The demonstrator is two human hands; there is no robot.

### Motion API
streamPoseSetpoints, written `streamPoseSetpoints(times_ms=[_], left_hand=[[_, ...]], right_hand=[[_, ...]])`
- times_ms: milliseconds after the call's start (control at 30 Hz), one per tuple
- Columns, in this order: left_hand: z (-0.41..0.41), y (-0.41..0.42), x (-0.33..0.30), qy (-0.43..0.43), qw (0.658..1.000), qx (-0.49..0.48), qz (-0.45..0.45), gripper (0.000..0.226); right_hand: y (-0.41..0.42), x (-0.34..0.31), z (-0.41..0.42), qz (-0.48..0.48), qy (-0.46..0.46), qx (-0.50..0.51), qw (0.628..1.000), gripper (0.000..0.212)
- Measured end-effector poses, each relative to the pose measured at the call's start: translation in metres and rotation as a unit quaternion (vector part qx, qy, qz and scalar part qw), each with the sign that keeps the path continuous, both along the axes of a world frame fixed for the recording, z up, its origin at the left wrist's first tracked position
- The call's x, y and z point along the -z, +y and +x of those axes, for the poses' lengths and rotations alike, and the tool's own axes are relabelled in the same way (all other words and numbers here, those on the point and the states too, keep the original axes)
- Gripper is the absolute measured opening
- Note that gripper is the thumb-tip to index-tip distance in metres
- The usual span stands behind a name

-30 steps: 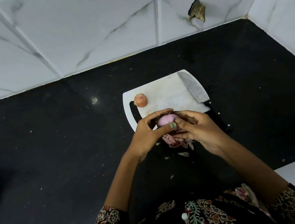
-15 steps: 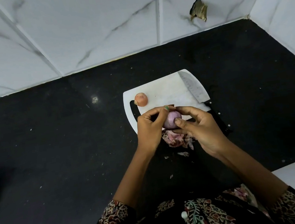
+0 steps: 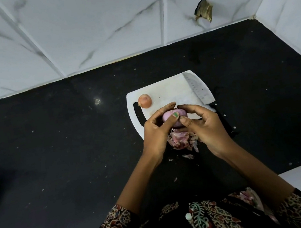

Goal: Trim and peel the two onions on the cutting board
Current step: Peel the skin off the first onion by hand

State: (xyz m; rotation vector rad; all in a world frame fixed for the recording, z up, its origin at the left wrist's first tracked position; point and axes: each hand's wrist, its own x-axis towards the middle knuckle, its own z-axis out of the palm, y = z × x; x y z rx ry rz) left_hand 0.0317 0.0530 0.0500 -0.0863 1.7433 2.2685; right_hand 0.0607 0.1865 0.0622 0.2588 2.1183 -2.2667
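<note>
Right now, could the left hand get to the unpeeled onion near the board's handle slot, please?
Probably yes, once freed. The unpeeled onion sits alone on the cutting board, with bare board between it and the left hand. But that hand and the right hand both hold the peeled onion.

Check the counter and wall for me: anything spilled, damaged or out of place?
Yes. A ragged dark hole breaks the marble wall tile above the counter. Peeled onion skins lie heaped on the black counter off the cutting board's near edge, with scraps scattered nearer the person. The knife lies flat along the board's right edge.
</note>
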Motion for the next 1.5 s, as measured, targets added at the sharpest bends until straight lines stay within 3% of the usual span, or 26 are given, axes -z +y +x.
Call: streamPoseSetpoints(times_ms=[233,400,567,733,833,933,1167,1333,1400,1500], left_hand=[[0.008,0.024,-0.005,-0.021,0.993,-0.112,0.028,0.022],[0.003,0.03,-0.006,-0.056,0.986,-0.131,0.085,0.03],[-0.007,0.026,-0.005,-0.048,0.986,-0.139,0.082,0.032],[-0.01,0.018,-0.006,-0.044,0.993,-0.101,0.052,0.031],[-0.004,0.015,-0.003,-0.019,0.999,-0.028,0.028,0.028],[-0.001,0.014,0.0,-0.001,1.0,0.019,0.002,0.029],[-0.003,0.021,-0.007,-0.027,0.996,-0.06,0.053,0.03],[-0.03,0.003,-0.007,-0.151,0.979,-0.058,0.126,0.013],[-0.034,-0.003,-0.006,-0.179,0.974,-0.062,0.126,0.011],[-0.033,-0.002,-0.001,-0.157,0.981,-0.102,0.046,0.003]], right_hand=[[-0.007,0.002,0.001,0.14,0.069,0.007,0.988,0.03],[-0.01,0.005,0.002,0.179,0.102,0.011,0.978,0.031],[-0.011,0.007,0.004,0.24,0.164,0.003,0.957,0.035],[-0.012,0.005,0.005,0.167,0.096,0.023,0.981,0.03],[-0.007,0.004,0.003,0.079,0.029,0.059,0.995,0.027],[-0.006,0.005,0.003,0.063,0.017,0.061,0.996,0.027],[-0.008,0.006,0.006,0.131,0.078,0.029,0.988,0.033],[-0.014,0.004,0.013,0.151,0.151,-0.005,0.977,0.033],[-0.017,0.002,0.013,0.11,0.111,-0.018,0.988,0.032],[-0.019,0.001,0.013,0.045,0.032,0.0,0.998,0.028]])
